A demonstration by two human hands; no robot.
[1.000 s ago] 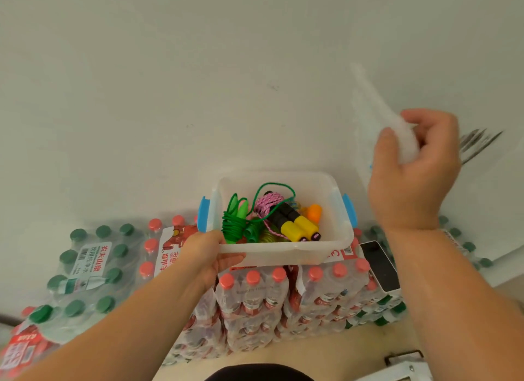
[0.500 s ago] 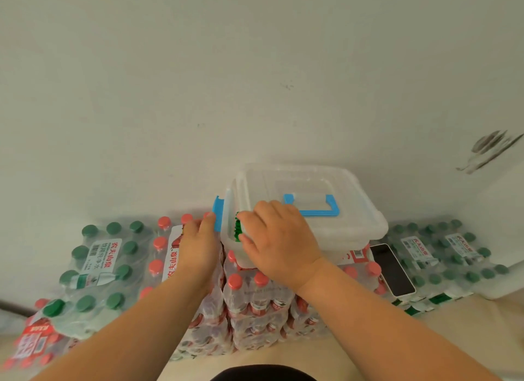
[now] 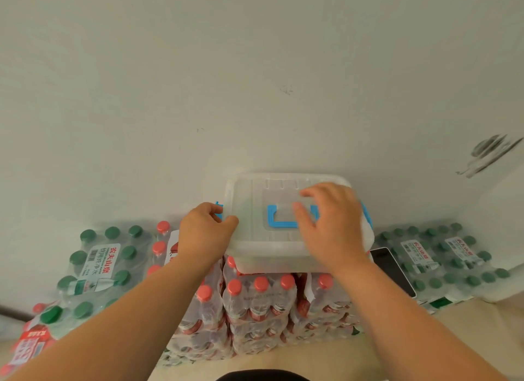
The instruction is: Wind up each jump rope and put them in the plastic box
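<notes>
The translucent plastic box [image 3: 272, 263] stands on packs of red-capped bottles, against the wall. Its clear lid [image 3: 255, 207] with a blue handle [image 3: 279, 220] lies flat on top, so the jump ropes inside are hidden. My left hand [image 3: 205, 233] grips the box's left edge at the blue latch [image 3: 219, 210], thumb on the lid's corner. My right hand [image 3: 330, 224] rests palm down on the right half of the lid, fingers spread over the handle.
Shrink-wrapped packs of red-capped bottles [image 3: 255, 301] carry the box. Green-capped bottle packs lie to the left [image 3: 102, 264] and right [image 3: 442, 255]. A dark phone [image 3: 392, 270] lies just right of the box. The white wall [image 3: 255, 82] stands directly behind.
The box was open with the ropes showing while my right hand held the lid up. The lid came down onto the box, and my right hand slid from its front left corner to its right half.
</notes>
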